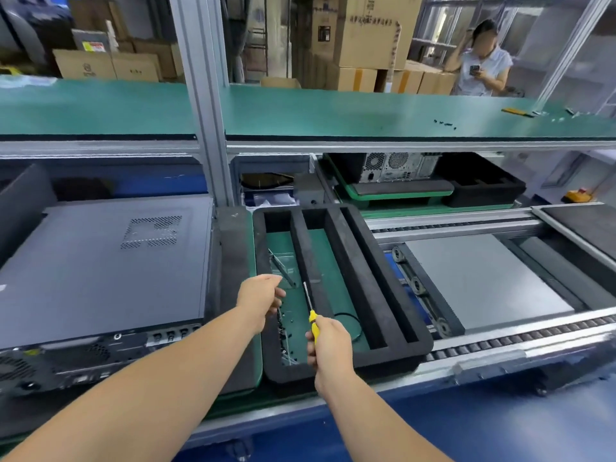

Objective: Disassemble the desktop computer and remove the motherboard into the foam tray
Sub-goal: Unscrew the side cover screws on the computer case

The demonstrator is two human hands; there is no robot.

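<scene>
The right hand (pixel 328 341) is wrapped around the yellow handle of a screwdriver (pixel 310 306), fingers curled tight on it; the shaft runs up and slightly left from the fist, tip pointing away from the person and over the foam tray (pixel 376 288). The left hand (pixel 258 296) hangs above the tray's left compartment with fingers loosely curled downward; whether it pinches anything small cannot be told. The black foam tray lies lengthwise away from the person, split by long ribs into narrow compartments. The left compartment holds a scatter of small screws (pixel 283 331) near its near end and a slim metal bracket (pixel 281 266) further back; the middle compartment holds a thin black cable loop (pixel 350 323). The desktop computer (pixel 100 271) lies flat on its side just left of the tray, side panel with a vent grille facing up, rear ports toward the person, long axis running away from the camera. No motherboard lies in the tray. To the right, a grey panel (pixel 483 281) rests on the roller conveyor (pixel 500 345). A second computer (pixel 396 166) sits on the lower shelf behind.
</scene>
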